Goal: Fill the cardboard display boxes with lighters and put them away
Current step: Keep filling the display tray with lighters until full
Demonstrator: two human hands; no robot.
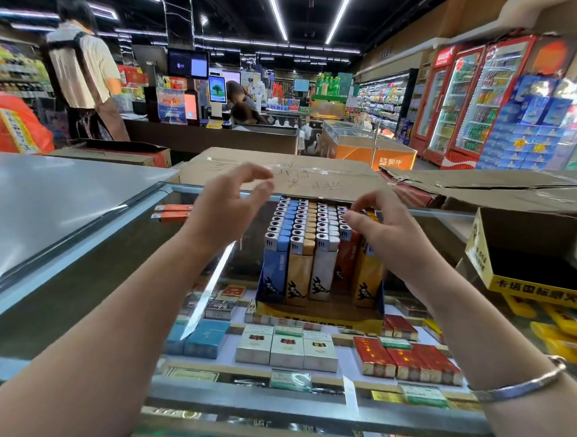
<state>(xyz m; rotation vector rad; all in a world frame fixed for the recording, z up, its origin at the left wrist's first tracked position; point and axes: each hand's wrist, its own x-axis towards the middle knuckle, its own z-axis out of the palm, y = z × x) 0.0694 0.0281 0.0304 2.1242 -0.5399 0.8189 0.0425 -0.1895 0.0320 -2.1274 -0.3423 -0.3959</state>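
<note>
We see the display box (319,311) on the glass tabletop (110,276), packed w/ lighters (308,226). Right hand (385,235) fingers pinch the far-right lighters; left hand (227,208) fingers loosely spread, holding nothing.

On the table (77,274) before us stands a display box (319,315) with lighters (308,229) upright in rows. We hold our left hand (225,211) just left of them; our right hand (385,230) touches the right rows. A second box (532,261) sits to the right, flattened cardboard (282,174) behind.
</note>
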